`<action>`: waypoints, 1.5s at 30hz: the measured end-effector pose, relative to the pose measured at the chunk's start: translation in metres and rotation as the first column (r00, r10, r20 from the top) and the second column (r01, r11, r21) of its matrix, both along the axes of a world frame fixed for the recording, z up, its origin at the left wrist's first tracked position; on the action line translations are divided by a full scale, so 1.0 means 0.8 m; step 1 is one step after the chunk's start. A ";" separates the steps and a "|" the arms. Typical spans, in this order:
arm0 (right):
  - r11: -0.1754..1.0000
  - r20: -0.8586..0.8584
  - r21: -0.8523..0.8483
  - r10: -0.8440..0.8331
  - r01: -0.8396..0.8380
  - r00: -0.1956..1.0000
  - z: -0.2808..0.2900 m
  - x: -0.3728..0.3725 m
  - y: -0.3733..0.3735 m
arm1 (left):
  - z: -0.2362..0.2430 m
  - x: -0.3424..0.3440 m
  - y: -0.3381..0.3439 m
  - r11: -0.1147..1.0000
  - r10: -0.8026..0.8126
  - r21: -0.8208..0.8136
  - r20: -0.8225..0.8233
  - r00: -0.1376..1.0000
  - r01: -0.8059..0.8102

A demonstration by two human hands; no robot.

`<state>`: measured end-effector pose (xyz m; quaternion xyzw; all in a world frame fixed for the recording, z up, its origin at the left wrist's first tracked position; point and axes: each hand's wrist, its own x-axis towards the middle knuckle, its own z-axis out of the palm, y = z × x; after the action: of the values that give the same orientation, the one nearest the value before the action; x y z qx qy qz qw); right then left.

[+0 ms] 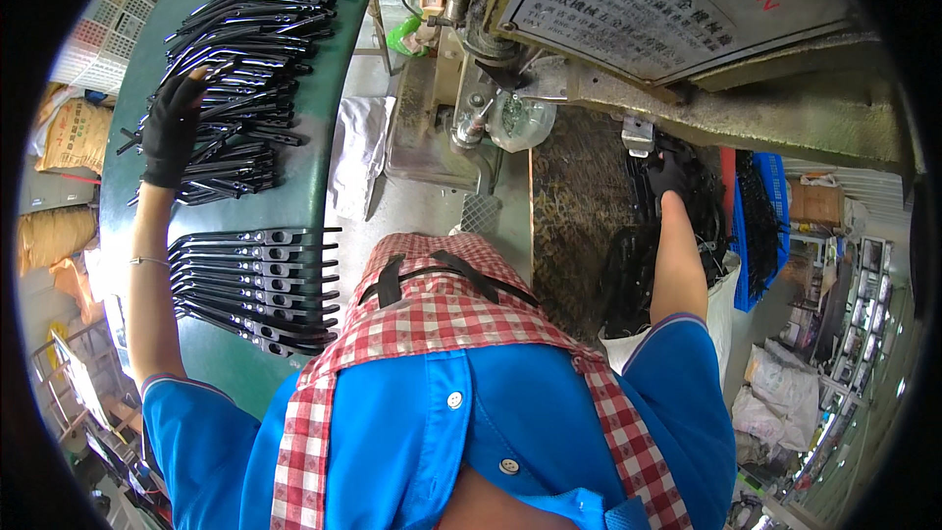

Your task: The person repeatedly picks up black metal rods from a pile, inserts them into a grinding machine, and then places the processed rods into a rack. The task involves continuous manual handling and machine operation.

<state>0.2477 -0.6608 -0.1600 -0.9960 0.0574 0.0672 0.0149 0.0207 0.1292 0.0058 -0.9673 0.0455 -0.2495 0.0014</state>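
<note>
- Nearest me, the person wears a red-and-white checked apron (432, 319) over a bright blue shirt (392, 432).
- On the dark green, smooth-topped table (319, 162), slender black metal rods with flat, holed plates (280, 284) lie side by side in a neat row.
- The right hand (671, 169), in a black glove, reaches among dark parts above a white woven sack (724, 309); its fingers blend into them, so I can't tell how far they open or whether they grip anything.
- A blue plastic crate (782, 226) of black pieces stands to the right of that hand.
- Farther up the table, the left hand (175, 128), in a black glove with bare fingertips, lies over the left ends of a loose heap of black bent rods (265, 44). Its fingers are partly bent; I can't tell whether they hold one.
- Beyond is a grimy greenish metal machine (785, 123).
</note>
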 end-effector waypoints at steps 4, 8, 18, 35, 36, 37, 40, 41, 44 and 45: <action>0.986 0.345 0.075 0.115 -0.149 0.931 0.013 -0.072 0.022 | 0.032 0.004 -0.077 0.986 -0.087 -0.149 -0.066 0.994 0.076; 0.905 0.657 0.425 -0.302 -0.008 0.691 0.035 -0.099 -0.014 | 0.024 0.005 -0.126 0.969 -0.172 -0.206 -0.166 0.971 0.136; -0.717 0.101 0.596 -0.381 -0.362 0.919 0.144 -0.125 0.067 | 0.018 0.035 -0.264 0.818 -0.497 -0.487 -0.330 0.803 0.307; -0.923 0.056 0.349 0.191 0.160 0.980 0.207 -0.181 0.296 | 0.017 0.020 -0.319 0.846 -0.505 -0.422 -0.442 0.741 0.325; -0.929 0.092 0.336 0.198 0.156 0.976 0.194 -0.178 0.296 | 0.016 0.018 -0.320 0.841 -0.508 -0.426 -0.413 0.756 0.333; -0.944 0.082 0.287 0.193 0.163 0.978 0.189 -0.174 0.299 | 0.013 0.017 -0.322 0.838 -0.509 -0.428 -0.388 0.768 0.339; -0.921 0.091 0.329 0.252 0.210 0.963 0.187 -0.172 0.303 | 0.007 0.007 -0.321 0.834 -0.503 -0.452 -0.387 0.773 0.316; -0.873 -0.062 0.425 0.234 0.238 0.970 0.191 -0.175 0.306 | 0.006 0.004 -0.319 0.835 -0.498 -0.461 -0.400 0.769 0.301; -0.374 -0.146 0.915 0.039 0.150 0.989 0.185 -0.179 0.294 | 0.007 0.007 -0.308 0.870 -0.462 -0.410 -0.482 0.744 0.274; 0.092 0.093 0.991 0.044 -0.097 0.995 0.147 -0.166 0.254 | 0.006 0.010 -0.299 0.890 -0.430 -0.383 -0.526 0.734 0.247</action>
<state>0.1145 -0.4573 -0.0424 -0.7299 -0.0504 0.0691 0.6782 0.0290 -0.1097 0.0103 -0.9600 0.1842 0.0683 -0.1997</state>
